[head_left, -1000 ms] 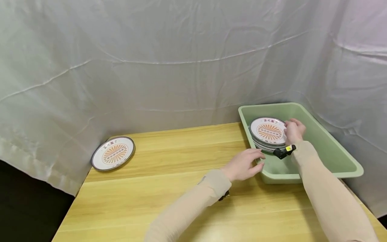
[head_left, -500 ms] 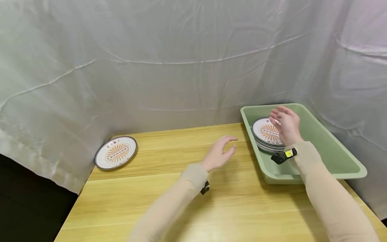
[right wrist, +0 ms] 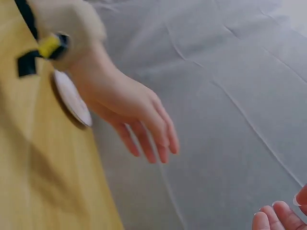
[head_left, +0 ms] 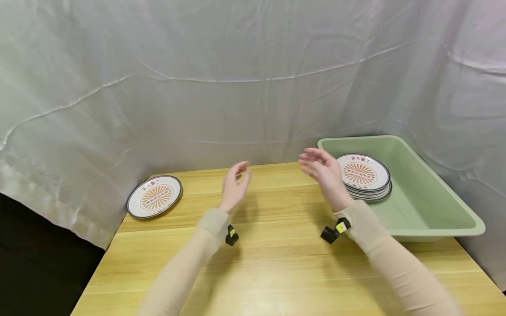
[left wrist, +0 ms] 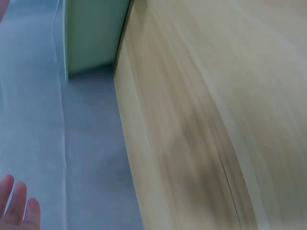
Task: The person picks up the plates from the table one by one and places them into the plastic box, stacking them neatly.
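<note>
Both hands hover over the wooden table with nothing in them. My left hand [head_left: 235, 186] is above the table's middle, fingers relaxed and thumb apart. To its right, my right hand [head_left: 325, 177] hangs just left of the green tub [head_left: 419, 193], its fingers loosely bent. Several white plates with an orange ray pattern form a stack [head_left: 361, 173] inside the tub, along its left side; the right hand slightly overlaps the stack's left edge in the head view. At the table's far left lies another such plate [head_left: 155, 197], dark-rimmed and apart from both hands.
A grey curtain [head_left: 237, 109] hangs behind the wooden table [head_left: 276, 272] and along its sides. The tub stands at the back right corner against the curtain. Small black devices with yellow marks, such as this wrist camera [head_left: 335, 230], are strapped to the wrists.
My right hand has left the plate stack and moved left out of the tub. My left hand has moved left, away from the tub's edge. The plates look unmoved.
</note>
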### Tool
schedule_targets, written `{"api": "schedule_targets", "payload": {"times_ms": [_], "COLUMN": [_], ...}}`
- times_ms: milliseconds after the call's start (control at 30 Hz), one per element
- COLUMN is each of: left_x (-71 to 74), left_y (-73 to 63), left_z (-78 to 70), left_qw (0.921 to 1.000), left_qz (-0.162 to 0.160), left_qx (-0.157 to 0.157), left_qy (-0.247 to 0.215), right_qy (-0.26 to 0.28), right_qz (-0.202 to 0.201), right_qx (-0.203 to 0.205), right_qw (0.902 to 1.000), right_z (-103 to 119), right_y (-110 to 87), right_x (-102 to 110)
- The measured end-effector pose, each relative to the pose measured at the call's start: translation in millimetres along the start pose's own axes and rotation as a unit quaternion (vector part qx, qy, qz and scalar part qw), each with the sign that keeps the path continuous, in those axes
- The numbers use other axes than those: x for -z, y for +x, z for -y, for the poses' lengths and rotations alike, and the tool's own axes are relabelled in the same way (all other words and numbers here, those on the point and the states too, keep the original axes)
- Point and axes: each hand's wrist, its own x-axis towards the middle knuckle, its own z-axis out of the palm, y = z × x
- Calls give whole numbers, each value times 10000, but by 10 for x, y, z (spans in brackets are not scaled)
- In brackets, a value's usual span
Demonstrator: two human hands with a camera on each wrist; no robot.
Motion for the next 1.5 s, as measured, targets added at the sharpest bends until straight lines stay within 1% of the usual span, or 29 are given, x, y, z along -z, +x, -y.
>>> {"api": "schedule_targets", "payload": {"times_ms": [100,233,333,433,567,667,800,900,967,1000,1100,1200,1267,1367,1500], "left_x": [243,568,798,1008,1273,1459,1689,1846,1941,1986,2108,2202,2245,2287,2321], "left_y": [50,91,97,86,50,10,-66,-137,-186,-209,-279,-350,-392,-449,-506], "left_z": [137,285,390,505,646,733,828,888,931,956,1027,1081,1099,1102,1091], "left_qw": [9985,9933,9877,9799,9644,9496,9309,9206,9142,9097,8938,8768,8686,8592,8504], "left_qz": [-466,-929,-1273,-1663,-2178,-2530,-2836,-2935,-2993,-3024,-3072,-3073,-3039,-3015,-2913], "left_qx": [284,687,901,1097,1492,1830,2249,2477,2590,2674,3078,3550,3792,4025,4299], "left_qy": [-41,19,64,78,140,289,494,702,870,976,1099,1041,974,943,839], "right_qy": [-150,-287,-333,-305,-193,-114,-74,-181,-322,-405,-638,-712,-723,-742,-771], "right_qz": [177,378,506,555,529,516,569,641,701,734,832,909,955,1022,1100], "right_qx": [-25,-236,-435,-650,-977,-1216,-1496,-1541,-1482,-1427,-1263,-1164,-1130,-1127,-1156], "right_qw": [9997,9986,9972,9959,9936,9912,9871,9858,9860,9862,9864,9865,9864,9856,9842], "right_z": [-166,-416,-594,-723,-844,-923,-1020,-1080,-1116,-1132,-1178,-1201,-1203,-1198,-1204], "right_y": [-67,-133,-164,-193,-229,-256,-278,-283,-291,-297,-317,-335,-346,-355,-361], "right_x": [-218,-447,-578,-698,-843,-928,-1011,-1062,-1092,-1107,-1141,-1167,-1182,-1201,-1227]}}
